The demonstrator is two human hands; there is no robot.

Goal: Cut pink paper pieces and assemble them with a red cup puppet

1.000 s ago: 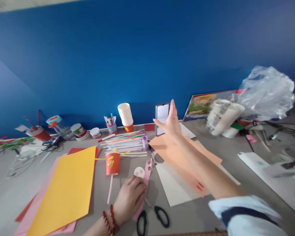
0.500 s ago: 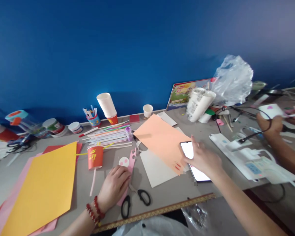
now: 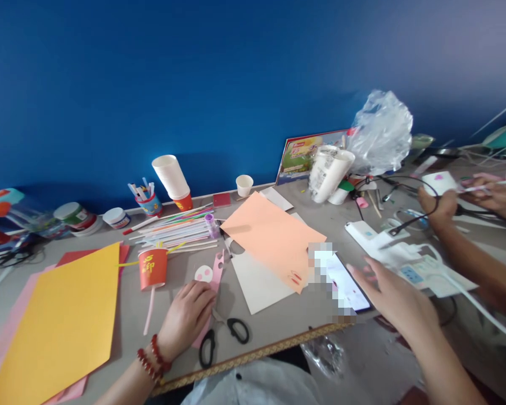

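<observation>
Head cam: my left hand [image 3: 184, 318] lies flat, fingers loose, on the pink strip [image 3: 211, 281] just above the scissors [image 3: 223, 337], gripping nothing. My right hand [image 3: 394, 295] is open w/ fingers spread, just right of the phone [image 3: 348, 287], which lies face-up near the table [image 3: 278, 326] edge beside the orange paper [image 3: 270, 236].

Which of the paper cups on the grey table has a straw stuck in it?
The red paper cup with gold print, upside down near the left hand; a pink straw pokes out below it. The small white cup and stacked cups have none.
</observation>
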